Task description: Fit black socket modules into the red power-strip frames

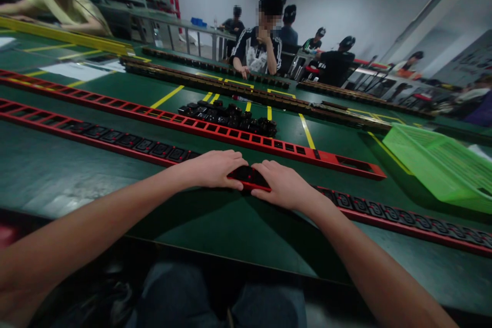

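Observation:
A long red rail point(384, 219) lies across the green table, with black square parts point(144, 144) set in a row along much of it. My left hand point(215, 169) rests on this rail near the middle of the view, its fingers over the far edge and its thumb on the near edge. Close beside it on the right, my right hand point(282, 183) grips the rail the same way. Between the two hands a black part point(249, 174) with a small red dot shows in the rail.
Behind lies a second red rail point(230, 135) with open slots, then a pile of black parts point(230, 117). A green basket point(438, 164) stands at right. Long dark strips point(215, 83) cross the far side. Several people sit beyond.

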`<state>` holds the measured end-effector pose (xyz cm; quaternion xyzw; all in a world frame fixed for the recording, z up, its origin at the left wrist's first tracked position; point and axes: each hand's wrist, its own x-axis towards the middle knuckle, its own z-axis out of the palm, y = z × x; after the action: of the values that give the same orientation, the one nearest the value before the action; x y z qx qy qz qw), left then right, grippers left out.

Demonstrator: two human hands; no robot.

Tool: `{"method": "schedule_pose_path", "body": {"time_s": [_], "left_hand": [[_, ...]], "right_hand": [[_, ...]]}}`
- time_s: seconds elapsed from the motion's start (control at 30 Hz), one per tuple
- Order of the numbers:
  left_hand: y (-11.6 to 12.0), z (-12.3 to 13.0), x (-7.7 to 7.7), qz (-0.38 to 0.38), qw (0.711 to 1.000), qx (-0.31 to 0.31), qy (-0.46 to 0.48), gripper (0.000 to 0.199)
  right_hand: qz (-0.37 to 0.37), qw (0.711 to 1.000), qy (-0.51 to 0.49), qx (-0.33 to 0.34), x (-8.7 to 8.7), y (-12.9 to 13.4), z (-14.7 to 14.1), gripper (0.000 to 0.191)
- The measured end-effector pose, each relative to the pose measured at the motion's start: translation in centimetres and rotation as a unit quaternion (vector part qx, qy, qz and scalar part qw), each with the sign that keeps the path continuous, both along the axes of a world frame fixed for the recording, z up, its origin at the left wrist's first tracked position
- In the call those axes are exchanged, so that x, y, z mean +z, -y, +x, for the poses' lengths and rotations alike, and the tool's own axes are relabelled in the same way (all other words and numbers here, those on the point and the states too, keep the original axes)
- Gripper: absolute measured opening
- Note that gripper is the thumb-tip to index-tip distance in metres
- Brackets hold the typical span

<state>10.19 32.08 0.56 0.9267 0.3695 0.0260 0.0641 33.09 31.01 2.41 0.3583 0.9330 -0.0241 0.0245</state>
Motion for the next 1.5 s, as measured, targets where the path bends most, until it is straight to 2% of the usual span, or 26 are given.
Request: {"method": "schedule_pose_path", "body": {"time_s": [0.3, 0.43, 0.63, 0.73, 0.83, 1.13, 1.23, 1.37, 1.5], "left_hand": [[-0.7, 0.0, 0.9, -0.026, 0.999, 0.009, -0.031, 0.043], [-1.3, -1.7, 1.4, -0.058, 0.998, 0.017, -0.021, 0.042], [-2.1, -5.1, 2.4, -0.116, 0.989, 0.081, -0.047, 0.043], [-2.6, -5.4, 2.3, -0.148, 0.986, 0.071, -0.029, 0.039], [-3.0, -5.2, 1.7, -0.159, 0.986, 0.05, -0.006, 0.043], [-2.5, -4.6, 1.8, -0.136, 0.988, 0.078, -0.016, 0.042], [-2.4, -4.1, 1.5, -0.12, 0.99, 0.066, -0.004, 0.042], [-1.8, -2.7, 0.7, -0.069, 0.997, 0.036, 0.004, 0.043], [-0.7, -1.2, 0.3, 0.005, 0.999, 0.038, -0.025, 0.046]], "right_hand": [[0.003, 1.0, -0.004, -0.007, -0.4, -0.2, 0.4, 0.056], [-0.001, 1.0, -0.006, -0.009, -0.3, -0.3, 0.5, 0.056], [0.009, 1.0, -0.005, -0.012, -0.3, -0.3, 0.6, 0.058], [0.012, 1.0, -0.007, -0.014, -0.4, -0.2, 0.5, 0.057], [0.014, 1.0, -0.005, -0.018, -0.4, -0.1, 0.4, 0.056], [0.023, 1.0, -0.009, -0.011, -0.6, -0.2, 0.5, 0.055], [0.023, 1.0, -0.004, -0.009, -0.6, -0.2, 0.5, 0.056], [0.025, 1.0, -0.001, -0.008, -0.5, -0.1, 0.5, 0.056], [0.033, 0.999, 0.001, -0.012, -0.6, -0.1, 0.4, 0.055]]}}
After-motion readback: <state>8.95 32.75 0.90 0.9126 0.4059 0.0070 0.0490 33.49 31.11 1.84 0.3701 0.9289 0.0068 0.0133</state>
